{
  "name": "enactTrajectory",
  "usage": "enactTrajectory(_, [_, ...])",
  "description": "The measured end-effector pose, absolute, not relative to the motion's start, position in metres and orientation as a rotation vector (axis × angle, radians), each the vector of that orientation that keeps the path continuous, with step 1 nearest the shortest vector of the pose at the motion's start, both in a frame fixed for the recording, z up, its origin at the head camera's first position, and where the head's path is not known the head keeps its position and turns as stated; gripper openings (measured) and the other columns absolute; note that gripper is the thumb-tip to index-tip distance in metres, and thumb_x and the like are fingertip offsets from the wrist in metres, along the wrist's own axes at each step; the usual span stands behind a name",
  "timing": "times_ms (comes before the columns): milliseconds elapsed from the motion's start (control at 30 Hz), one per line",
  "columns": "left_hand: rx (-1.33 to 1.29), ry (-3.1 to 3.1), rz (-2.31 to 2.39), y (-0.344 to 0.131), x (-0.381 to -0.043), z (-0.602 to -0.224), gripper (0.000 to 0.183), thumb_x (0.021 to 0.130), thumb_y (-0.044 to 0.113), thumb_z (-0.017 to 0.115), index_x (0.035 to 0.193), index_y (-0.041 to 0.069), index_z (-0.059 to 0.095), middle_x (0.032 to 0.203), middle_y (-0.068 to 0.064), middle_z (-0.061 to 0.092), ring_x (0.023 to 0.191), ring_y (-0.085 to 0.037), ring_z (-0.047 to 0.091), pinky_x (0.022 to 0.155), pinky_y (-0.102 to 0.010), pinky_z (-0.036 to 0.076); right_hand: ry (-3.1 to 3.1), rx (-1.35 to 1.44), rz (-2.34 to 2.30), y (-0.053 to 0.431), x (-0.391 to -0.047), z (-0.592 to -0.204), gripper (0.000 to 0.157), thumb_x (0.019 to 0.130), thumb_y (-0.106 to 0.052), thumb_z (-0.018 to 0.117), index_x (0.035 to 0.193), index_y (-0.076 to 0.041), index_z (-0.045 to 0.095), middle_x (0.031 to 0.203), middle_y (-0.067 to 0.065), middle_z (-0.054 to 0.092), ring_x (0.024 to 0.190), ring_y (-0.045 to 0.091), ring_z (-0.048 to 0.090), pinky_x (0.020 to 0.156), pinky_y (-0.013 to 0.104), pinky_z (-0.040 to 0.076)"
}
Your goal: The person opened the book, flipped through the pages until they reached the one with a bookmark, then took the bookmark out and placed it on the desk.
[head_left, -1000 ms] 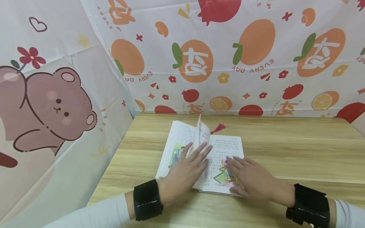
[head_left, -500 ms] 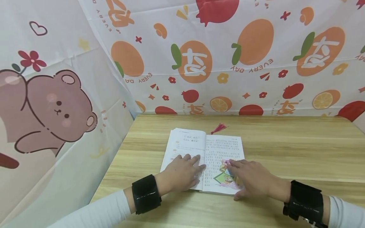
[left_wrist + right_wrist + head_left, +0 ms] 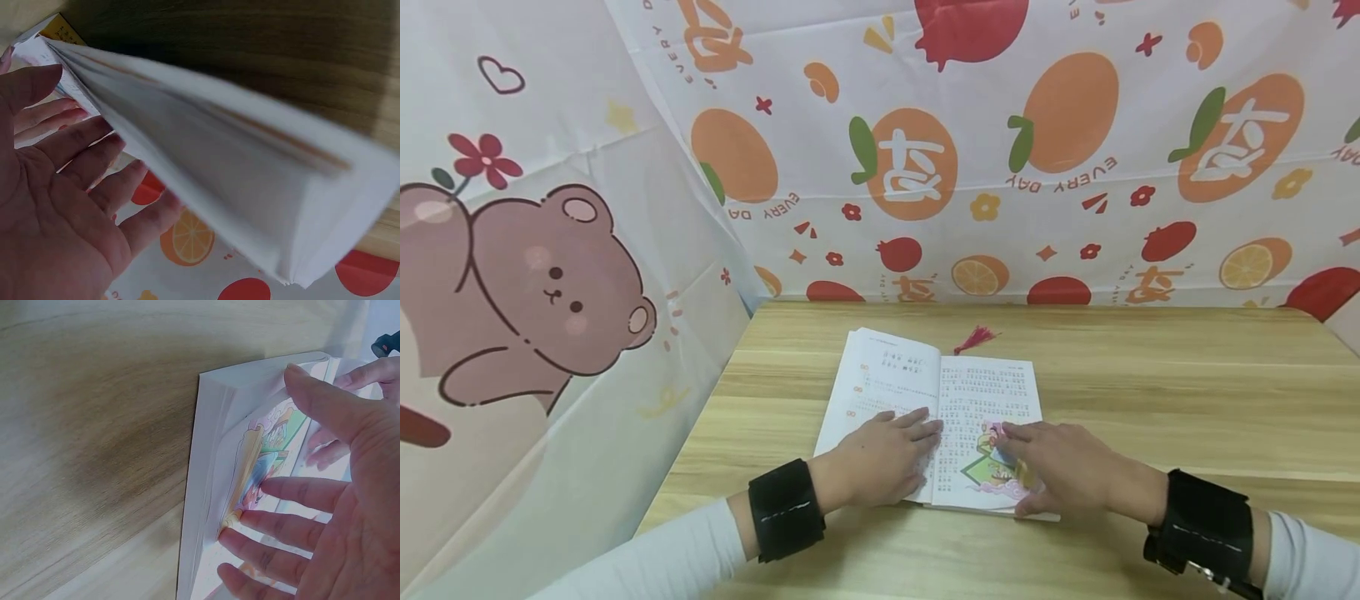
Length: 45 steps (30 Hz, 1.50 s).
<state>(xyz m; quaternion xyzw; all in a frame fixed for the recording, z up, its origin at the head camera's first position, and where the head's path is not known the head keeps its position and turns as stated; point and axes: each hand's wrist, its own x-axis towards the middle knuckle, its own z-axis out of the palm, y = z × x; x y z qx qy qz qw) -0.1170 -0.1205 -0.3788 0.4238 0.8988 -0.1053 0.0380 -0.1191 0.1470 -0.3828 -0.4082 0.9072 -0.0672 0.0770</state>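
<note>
Head: book (image 3: 961, 412) on table (image 3: 1172, 383), fruit-print backdrop (image 3: 988, 158)

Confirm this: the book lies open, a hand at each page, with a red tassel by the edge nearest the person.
Not quite: the tassel lies by the far edge of the book, as the head view shows. The book does lie open, left hand and right hand at its pages.

Once-upright page (image 3: 891, 375) laid leftward, right page (image 3: 981, 387) now curled at corner
</note>
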Motion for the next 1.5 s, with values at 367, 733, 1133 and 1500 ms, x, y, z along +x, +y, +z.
enactTrajectory(367, [1.214, 2.707, -0.085, -0.123, -0.126, -0.383, 0.061, 0.086, 0.043, 0.051, 0.136, 0.012, 0.038, 0.147, -0.006, 0.03, 0.131, -0.027, 0.019, 0.094, -0.054, 0.041, 2.649, -1.343, -0.109, 0.146, -0.123, -0.386, 0.053, 0.078, -0.025, 0.064, 0.127, -0.009, 0.051, 0.132, 0.017, 0.049, 0.116, 0.03, 0.044, 0.089, 0.049, 0.046])
enactTrajectory(733, [1.32, 2.625, 0.139, -0.124, -0.136, -0.388, 0.059, 0.083, 0.038, 0.057, 0.132, 0.009, 0.044, 0.147, -0.006, 0.03, 0.132, -0.014, 0.016, 0.1, -0.052, 0.035, 2.679, -1.474, 0.032, 0.144, -0.12, -0.384, 0.053, 0.083, -0.013, 0.056, 0.134, -0.006, 0.042, 0.14, 0.013, 0.042, 0.126, 0.027, 0.032, 0.097, 0.052, 0.038])
enactTrajectory(1133, [1.129, 2.672, 0.187, -0.101, -0.114, -0.385, 0.089, 0.081, 0.064, 0.044, 0.139, -0.002, 0.026, 0.144, -0.02, 0.03, 0.13, -0.034, 0.019, 0.094, -0.061, 0.037, 3.055, -1.774, 0.046, 0.122, -0.122, -0.379, 0.053, 0.092, -0.03, 0.038, 0.14, -0.008, 0.031, 0.148, 0.013, 0.027, 0.133, 0.028, 0.015, 0.107, 0.051, 0.021])
enactTrajectory(1500, [1.206, 3.203, -0.292, -0.098, -0.098, -0.36, 0.108, 0.069, 0.025, 0.072, 0.145, 0.016, -0.004, 0.152, -0.016, -0.009, 0.133, -0.034, -0.001, 0.099, -0.059, 0.032, 3.192, -1.517, -0.039, 0.134, -0.114, -0.377, 0.074, 0.085, -0.037, 0.049, 0.142, -0.002, 0.017, 0.15, 0.017, 0.018, 0.134, 0.031, 0.008, 0.107, 0.053, 0.02])
